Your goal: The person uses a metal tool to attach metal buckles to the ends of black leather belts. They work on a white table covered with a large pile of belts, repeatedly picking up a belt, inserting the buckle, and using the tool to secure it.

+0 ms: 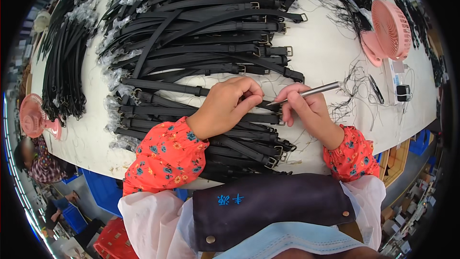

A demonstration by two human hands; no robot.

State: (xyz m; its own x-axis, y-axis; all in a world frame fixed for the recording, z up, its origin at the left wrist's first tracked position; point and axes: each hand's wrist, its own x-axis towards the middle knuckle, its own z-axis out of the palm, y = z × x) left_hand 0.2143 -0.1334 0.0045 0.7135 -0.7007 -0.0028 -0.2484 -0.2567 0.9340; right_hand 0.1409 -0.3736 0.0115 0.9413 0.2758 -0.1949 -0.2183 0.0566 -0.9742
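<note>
Dozens of black buckled belts (215, 49) lie heaped across a white table (88, 136). Over them, the left hand (223, 103) curls nearly closed, its grip too hidden to tell; the right hand (308, 107) pinches a slim silver pen-like tool (321, 88), tip near the left.

White table (314, 50) across middle; grey floor (406, 182) at right; blue bin (98, 188), red basket (114, 241) lower left; bright light strip (19, 187) along left rim.

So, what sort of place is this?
Probably a belt or strap workshop: heaped black straps with metal buckles cover much of the large white worktable, with blue plastic crates beside it.
</note>
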